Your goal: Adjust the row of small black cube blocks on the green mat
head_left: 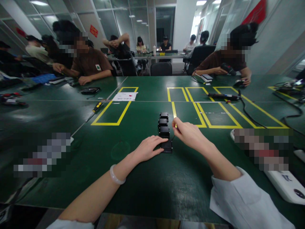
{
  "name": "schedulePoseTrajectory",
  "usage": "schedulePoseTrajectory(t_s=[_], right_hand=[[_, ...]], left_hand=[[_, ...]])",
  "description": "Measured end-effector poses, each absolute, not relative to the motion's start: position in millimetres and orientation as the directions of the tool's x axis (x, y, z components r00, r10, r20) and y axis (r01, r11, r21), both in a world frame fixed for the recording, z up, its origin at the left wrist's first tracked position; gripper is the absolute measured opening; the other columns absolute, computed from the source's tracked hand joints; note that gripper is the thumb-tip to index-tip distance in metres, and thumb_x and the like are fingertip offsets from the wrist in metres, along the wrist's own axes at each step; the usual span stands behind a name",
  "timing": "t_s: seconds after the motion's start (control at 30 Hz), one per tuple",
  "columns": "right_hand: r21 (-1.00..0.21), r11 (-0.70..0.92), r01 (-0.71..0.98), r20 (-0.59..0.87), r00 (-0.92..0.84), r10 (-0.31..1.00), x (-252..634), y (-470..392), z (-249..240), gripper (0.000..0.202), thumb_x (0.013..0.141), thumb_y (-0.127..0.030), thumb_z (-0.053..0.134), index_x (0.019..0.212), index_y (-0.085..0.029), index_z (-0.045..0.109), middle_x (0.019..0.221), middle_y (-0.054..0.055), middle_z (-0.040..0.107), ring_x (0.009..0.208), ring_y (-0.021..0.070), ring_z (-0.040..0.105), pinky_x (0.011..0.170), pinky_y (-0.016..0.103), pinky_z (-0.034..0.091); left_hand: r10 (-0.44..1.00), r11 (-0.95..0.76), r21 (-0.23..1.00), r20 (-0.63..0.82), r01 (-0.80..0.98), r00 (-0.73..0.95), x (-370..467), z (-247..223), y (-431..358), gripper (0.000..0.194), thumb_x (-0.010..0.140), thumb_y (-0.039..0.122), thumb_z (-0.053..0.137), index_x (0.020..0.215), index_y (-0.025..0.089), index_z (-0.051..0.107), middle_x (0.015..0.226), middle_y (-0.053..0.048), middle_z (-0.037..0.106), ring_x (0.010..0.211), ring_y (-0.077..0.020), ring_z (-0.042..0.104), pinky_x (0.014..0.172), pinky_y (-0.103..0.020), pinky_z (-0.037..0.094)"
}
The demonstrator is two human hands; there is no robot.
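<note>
Several small black blocks (164, 130) stand in a row on the green table (140, 190), running away from me. My left hand (151, 147) rests its fingers on the nearest black block (167, 147), thumb at its near left edge and fingertips on top. To the right of the row, my right hand (182, 128) is raised with its fingers pinched together. A thin dark piece shows below its fingertips, beside the nearest block; what it is cannot be made out.
Yellow tape outlines (119, 123) mark the table. A yellow-black screwdriver (97, 107) lies left, a black corded tool (224, 96) right. White power strips (283, 184) flank my arms. Two people in brown shirts sit across the table; others sit further back.
</note>
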State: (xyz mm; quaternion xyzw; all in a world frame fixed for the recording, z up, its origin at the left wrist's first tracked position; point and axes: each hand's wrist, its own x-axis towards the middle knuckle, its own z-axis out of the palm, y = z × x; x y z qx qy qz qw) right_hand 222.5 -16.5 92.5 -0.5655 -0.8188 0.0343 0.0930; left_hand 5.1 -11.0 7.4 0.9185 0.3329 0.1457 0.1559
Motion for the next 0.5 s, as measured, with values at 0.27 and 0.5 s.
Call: schedulePoseTrajectory(t_s=[0.27, 0.5], right_hand=[[-0.187, 0.351, 0.917, 0.124, -0.333, 0.935, 221.5, -17.3, 92.6, 0.025, 0.096, -0.039, 0.030, 0.100, -0.021, 0.047, 0.075, 0.003, 0.064, 0.064, 0.0169, 0.057, 0.053, 0.024, 0.024], [-0.152, 0.354, 0.923, 0.101, -0.342, 0.934, 221.5, -17.1, 93.1, 0.022, 0.096, -0.032, 0.030, 0.103, -0.021, 0.047, 0.077, 0.004, 0.065, 0.063, 0.0164, 0.057, 0.053, 0.025, 0.024]], left_hand=[[0.652, -0.734, 0.384, 0.166, 0.561, 0.740, 5.0, 6.3, -10.2, 0.042, 0.094, 0.032, 0.051, 0.134, 0.027, 0.043, 0.120, -0.005, 0.058, 0.105, -0.0213, 0.054, 0.091, -0.036, 0.044], [0.653, -0.733, 0.380, 0.165, 0.563, 0.739, 5.0, 6.8, -10.4, 0.042, 0.094, 0.033, 0.051, 0.135, 0.028, 0.043, 0.120, -0.005, 0.058, 0.106, -0.0213, 0.054, 0.091, -0.035, 0.044]])
